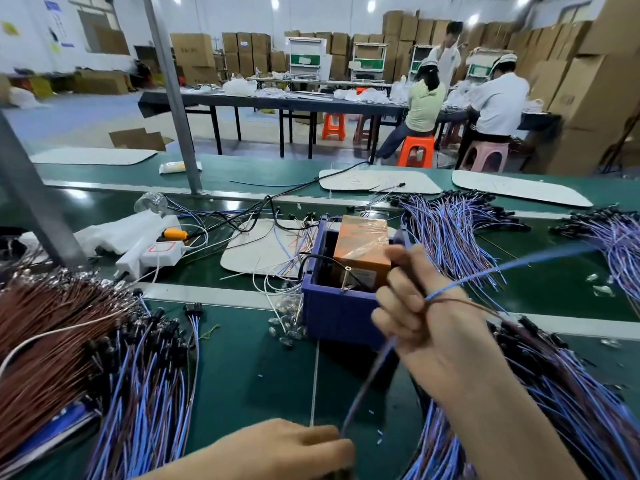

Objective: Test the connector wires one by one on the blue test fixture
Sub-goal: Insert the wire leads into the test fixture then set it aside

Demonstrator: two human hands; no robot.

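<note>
A: Right hand [426, 313]?
B: Fisted tight round one wire [370, 375], held up just in front of the blue fixture [332, 320]. Blurred blue strand trailing off right from the fist.
A: Left hand [287, 448]?
B: Bottom edge, fingers curled, pinching the same wire's lower end.
A: Fixture where?
B: Mid green worktop [242, 375], open-topped, orange block [363, 244] inside, black lead running in.
A: Other wires?
B: Left pile [138, 375] and right pile [571, 393], flat on worktop either side of the hands. More bundles [450, 230] behind the fixture, to the right. Connector on held wire: cannot tell, hidden by fist.
</note>
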